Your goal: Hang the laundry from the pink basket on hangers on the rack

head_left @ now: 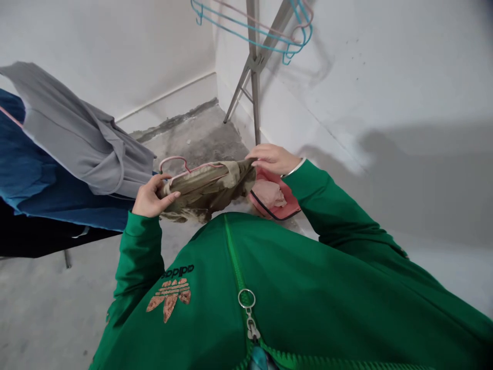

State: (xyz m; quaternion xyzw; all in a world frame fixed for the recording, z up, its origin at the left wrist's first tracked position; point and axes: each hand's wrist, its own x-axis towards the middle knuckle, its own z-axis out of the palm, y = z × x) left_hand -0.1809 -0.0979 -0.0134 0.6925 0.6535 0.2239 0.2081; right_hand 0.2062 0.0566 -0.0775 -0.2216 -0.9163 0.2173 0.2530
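Note:
An olive-khaki garment [208, 187] is stretched between my two hands in front of my body. Inside its top edge runs a pink hanger [198, 167], its hook sticking up near the left end. My left hand [154, 196] grips the garment's left end, thumb on the near side and fingers behind. The right end is pinched in my right hand [274, 158], with the fingertips on the cloth edge. Folds hide the far part of the hanger. Below my right hand is a pink container [289, 206] with a dark rim, holding a pale pink cloth [268, 193].
On the left hang a grey garment [77, 123], a blue garment [65, 190] and a black one [42, 236]. A metal rack frame [254, 67] stands by the right wall, with blue hangers [246, 35] at its top. White walls meet in the corner ahead.

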